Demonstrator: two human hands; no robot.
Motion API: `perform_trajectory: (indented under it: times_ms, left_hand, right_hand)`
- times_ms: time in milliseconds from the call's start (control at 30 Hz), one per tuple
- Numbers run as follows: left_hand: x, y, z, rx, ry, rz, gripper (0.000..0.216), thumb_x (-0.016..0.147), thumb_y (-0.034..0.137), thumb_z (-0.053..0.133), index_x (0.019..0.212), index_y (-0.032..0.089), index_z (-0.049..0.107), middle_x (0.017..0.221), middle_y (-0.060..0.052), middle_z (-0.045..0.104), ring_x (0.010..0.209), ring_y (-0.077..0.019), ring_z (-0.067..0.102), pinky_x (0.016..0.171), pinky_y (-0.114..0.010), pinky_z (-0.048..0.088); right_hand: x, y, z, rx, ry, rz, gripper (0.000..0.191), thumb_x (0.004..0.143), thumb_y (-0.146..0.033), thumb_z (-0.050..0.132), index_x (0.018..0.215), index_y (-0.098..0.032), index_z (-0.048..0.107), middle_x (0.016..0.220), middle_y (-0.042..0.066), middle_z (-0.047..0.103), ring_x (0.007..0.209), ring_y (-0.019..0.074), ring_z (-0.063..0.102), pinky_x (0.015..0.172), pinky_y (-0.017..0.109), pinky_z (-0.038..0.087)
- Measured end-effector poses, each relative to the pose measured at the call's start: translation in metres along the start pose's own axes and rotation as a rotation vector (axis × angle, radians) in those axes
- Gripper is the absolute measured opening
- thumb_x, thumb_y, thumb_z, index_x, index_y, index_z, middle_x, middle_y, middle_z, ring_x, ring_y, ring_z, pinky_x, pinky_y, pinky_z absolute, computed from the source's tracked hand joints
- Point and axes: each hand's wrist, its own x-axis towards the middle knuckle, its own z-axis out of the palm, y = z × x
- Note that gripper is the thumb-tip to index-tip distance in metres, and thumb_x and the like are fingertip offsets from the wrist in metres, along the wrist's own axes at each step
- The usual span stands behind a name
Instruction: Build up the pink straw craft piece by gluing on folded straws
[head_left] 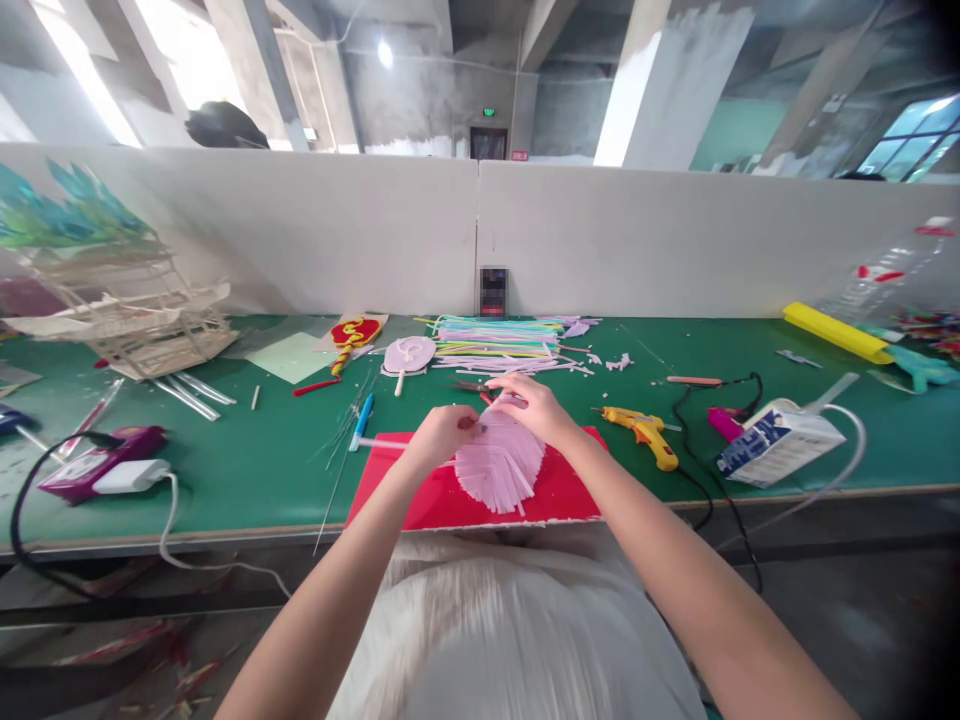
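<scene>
A pink fan-shaped piece made of strips [499, 463] lies on a red sheet [390, 495] at the near edge of the green table [255, 465]. My left hand [442, 435] is closed, pinching the piece's left upper edge. My right hand [529, 405] curls over the top of the pink piece, fingers bent and pressing on it. A thin white stick [379, 443] runs left from under my left hand. Scissors with dark blades [472, 385] lie just beyond my right hand.
A pile of pastel strips [495, 345] lies further back. A yellow glue gun [645, 430] and black cables are to the right, with a white carton [780, 445]. A blue pen [362, 420], a wooden model [142, 320] and a purple box [97, 465] are left.
</scene>
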Motion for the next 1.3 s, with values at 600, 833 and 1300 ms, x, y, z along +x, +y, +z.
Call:
perform_trajectory:
  times_ms: [600,833,1300]
  left_hand:
    - [-0.030,-0.001,0.020,0.259,0.246,-0.193,0.010,0.085,0.019,0.055,0.093,0.019,0.060,0.107,-0.010,0.059,0.096,-0.0231,0.060,0.077,-0.031,0.046]
    - [-0.027,0.007,0.028,0.261,0.140,-0.016,0.009,0.086,0.016,0.056,0.084,0.020,0.063,0.094,-0.005,0.061,0.086,-0.0188,0.062,0.077,-0.028,0.047]
    - [-0.029,-0.006,0.051,0.258,0.078,-0.018,0.009,0.090,0.015,0.051,0.092,0.020,0.057,0.098,-0.006,0.064,0.086,-0.0196,0.064,0.073,-0.027,0.045]
  right_hand:
    - [-0.129,0.046,-0.135,-0.817,0.312,1.034,0.033,0.080,-0.046,0.051,0.082,-0.015,0.059,0.086,0.019,0.062,0.088,0.0354,0.063,0.075,0.048,0.049]
    - [-0.133,0.042,-0.115,-0.863,0.226,1.286,0.071,0.075,-0.069,0.051,0.109,-0.007,0.054,0.102,0.027,0.063,0.098,0.0398,0.063,0.077,0.049,0.050]
    - [-0.124,0.034,-0.105,-0.821,0.137,1.294,0.056,0.080,-0.053,0.050,0.111,-0.007,0.053,0.102,0.024,0.066,0.095,0.0356,0.066,0.074,0.043,0.051]
